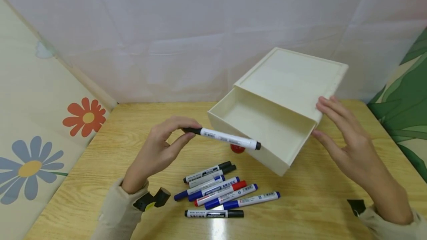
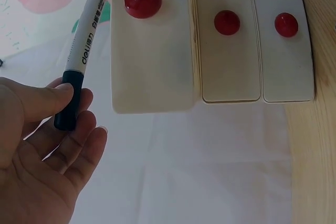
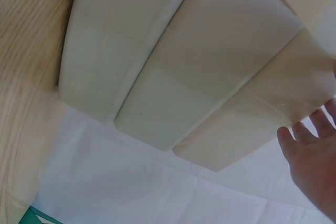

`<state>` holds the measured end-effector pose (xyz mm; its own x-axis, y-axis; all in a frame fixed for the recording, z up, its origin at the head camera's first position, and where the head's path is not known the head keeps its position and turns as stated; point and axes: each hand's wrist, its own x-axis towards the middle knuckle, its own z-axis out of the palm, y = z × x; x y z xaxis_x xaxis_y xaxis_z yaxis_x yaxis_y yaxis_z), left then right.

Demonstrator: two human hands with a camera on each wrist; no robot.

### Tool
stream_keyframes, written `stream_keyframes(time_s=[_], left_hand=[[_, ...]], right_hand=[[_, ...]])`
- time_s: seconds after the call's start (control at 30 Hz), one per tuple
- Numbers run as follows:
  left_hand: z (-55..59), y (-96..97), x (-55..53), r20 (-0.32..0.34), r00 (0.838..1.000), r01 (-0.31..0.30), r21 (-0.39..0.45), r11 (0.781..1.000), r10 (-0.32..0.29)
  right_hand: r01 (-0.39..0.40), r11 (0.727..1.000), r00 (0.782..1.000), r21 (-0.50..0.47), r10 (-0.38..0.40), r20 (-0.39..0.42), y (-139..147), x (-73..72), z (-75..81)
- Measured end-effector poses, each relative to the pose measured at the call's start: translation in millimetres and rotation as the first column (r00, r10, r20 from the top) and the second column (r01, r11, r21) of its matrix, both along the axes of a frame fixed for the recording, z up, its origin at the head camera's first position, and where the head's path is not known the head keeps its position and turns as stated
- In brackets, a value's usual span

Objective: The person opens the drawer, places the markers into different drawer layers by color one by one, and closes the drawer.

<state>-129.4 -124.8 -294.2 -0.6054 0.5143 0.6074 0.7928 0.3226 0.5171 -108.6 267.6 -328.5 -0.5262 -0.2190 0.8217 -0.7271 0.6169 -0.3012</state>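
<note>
My left hand [image 1: 160,147] pinches a black-capped whiteboard marker [image 1: 230,139] by its cap, between thumb and fingers. The marker's other end is in front of the open top drawer [image 1: 283,160] of a cream drawer unit [image 1: 297,75]. In the left wrist view, red round knobs [image 2: 143,1] mark its three stacked drawers, the top one pulled out. My right hand [image 1: 353,147] rests against the unit's right side near the top edge. Its fingers [image 3: 302,132] look fairly straight in the right wrist view. No marker shows inside the visible part of the drawer.
Several capped whiteboard markers, black, blue and red, lie on the wooden table [image 1: 110,180]; a red-capped one [image 1: 220,193] is among them. One black marker [image 1: 214,213] lies nearest me. A white cloth [image 1: 160,40] hangs behind; flower-patterned sheets [image 1: 30,84] stand at the sides.
</note>
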Motion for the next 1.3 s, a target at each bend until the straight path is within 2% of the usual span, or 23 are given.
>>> stream_keyframes(time_s=[0.2, 0.53, 0.8, 1.1, 1.3], left_hand=[[2.3, 4.0, -5.5, -0.055, 0.998, 0.011, 0.004, 1.0, -0.011], [9.9, 11.7, -10.4, -0.083, 0.996, 0.033, 0.013, 0.999, -0.032], [17.8, 21.4, -12.2, -0.068, 0.997, 0.038, -0.007, 0.999, -0.038], [21.6, 29.8, -16.1, -0.058, 0.997, 0.047, -0.037, 0.998, -0.049], [23.3, 35.7, -19.8, -0.077, 0.995, 0.053, -0.054, 0.997, -0.057]], right_hand=[[-0.002, 1.0, 1.0, -0.001, 0.002, -0.007, -1, 0.1, 0.7], [0.003, 1.0, 1.0, 0.001, -0.003, -0.008, 0, 0.1, 0.8], [0.015, 1.0, 1.0, 0.01, -0.015, 0.008, 1, 1.6, -0.1], [0.022, 1.0, 0.999, 0.022, -0.023, 0.033, 3, 1.8, -0.5], [0.023, 1.0, 0.999, 0.022, -0.024, 0.033, 3, 1.8, -0.6]])
